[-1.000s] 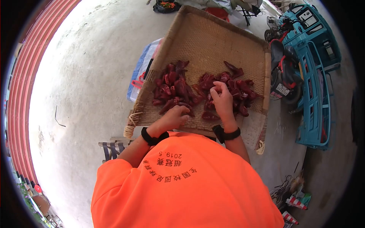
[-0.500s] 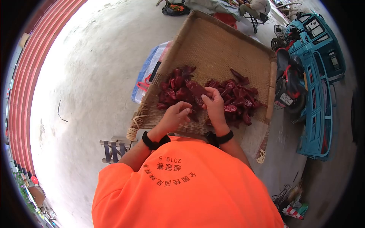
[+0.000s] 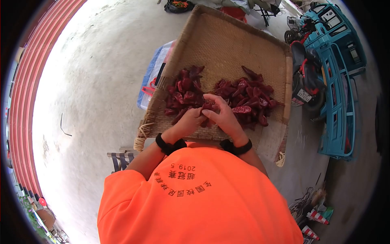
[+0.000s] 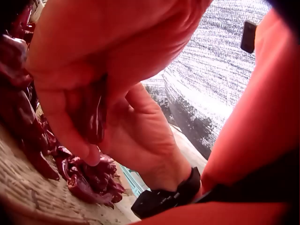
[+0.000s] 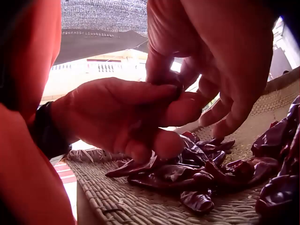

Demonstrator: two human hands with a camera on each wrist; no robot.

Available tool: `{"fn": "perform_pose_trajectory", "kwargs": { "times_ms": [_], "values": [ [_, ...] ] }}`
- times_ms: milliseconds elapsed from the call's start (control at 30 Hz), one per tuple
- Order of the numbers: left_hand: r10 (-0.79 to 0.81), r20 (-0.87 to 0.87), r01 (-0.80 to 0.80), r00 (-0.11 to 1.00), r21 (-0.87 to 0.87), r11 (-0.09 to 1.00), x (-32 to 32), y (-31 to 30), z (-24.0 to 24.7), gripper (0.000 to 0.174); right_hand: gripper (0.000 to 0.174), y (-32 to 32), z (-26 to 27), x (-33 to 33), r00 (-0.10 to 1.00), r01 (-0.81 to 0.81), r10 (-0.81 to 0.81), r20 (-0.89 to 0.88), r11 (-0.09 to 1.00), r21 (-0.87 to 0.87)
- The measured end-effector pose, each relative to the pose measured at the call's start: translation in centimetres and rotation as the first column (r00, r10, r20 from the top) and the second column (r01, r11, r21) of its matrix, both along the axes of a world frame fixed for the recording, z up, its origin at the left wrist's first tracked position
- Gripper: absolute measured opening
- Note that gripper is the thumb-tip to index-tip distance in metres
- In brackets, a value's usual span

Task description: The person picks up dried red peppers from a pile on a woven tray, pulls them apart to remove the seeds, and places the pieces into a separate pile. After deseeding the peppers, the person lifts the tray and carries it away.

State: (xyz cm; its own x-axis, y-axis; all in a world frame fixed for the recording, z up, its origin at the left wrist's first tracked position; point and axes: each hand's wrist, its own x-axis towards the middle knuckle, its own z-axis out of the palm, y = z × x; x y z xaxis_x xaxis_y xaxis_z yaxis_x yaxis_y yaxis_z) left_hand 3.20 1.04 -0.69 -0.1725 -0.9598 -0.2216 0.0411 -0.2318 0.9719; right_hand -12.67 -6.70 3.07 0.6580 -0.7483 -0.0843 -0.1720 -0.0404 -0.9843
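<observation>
Both hands meet over the front part of a woven tray (image 3: 227,40). My right hand (image 3: 224,118) grips a dark red dried chili pepper (image 3: 208,106), with its thumb and fingers around the body. Close against it, my left hand (image 3: 189,123) pinches the end of the same pepper. In the left wrist view the pepper (image 4: 96,115) shows between the fingers, partly hidden by them. One heap of dried chili peppers (image 3: 185,89) lies by the left hand, and a second heap (image 3: 254,95) lies beyond the right hand.
The tray has a raised rim (image 3: 160,87). A blue-and-white striped sack (image 3: 152,75) is left of it, and a wooden stool (image 3: 120,160) stands near the left elbow. At the right are a red-and-black motorcycle (image 3: 306,77) and a teal three-wheeled vehicle (image 3: 337,97).
My right hand has picked a pepper from the right heap and carried it left to my left hand. The left hand's fingers have closed on the pepper's end.
</observation>
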Motion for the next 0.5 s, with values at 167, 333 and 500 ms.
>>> {"fn": "perform_pose_trajectory", "kwargs": {
  "times_ms": [167, 333, 500],
  "values": [
    [-0.06, -0.007, 0.061, 0.998, 0.115, 0.992, -0.4, 0.5, -0.8, 0.029, 0.016, -0.2, -2.8, -0.5, 0.983, 0.104, -0.134, 0.126, 0.97, 0.218],
    [-0.2, 0.108, 0.19, 0.974, 0.097, 0.977, 0.0, 1.3, -1.1, 0.03, 0.016, -4.3, -1.7, -3.6, 0.845, 0.535, -0.535, 0.025, 0.841, -0.08],
    [-0.294, 0.199, 0.236, 0.935, 0.271, 0.933, 0.6, 1.6, 0.7, 0.035, 0.022, -6.4, 0.8, -4.9, 0.612, 0.338, -0.785, 0.096, 0.15, -0.929]
  ]
}}
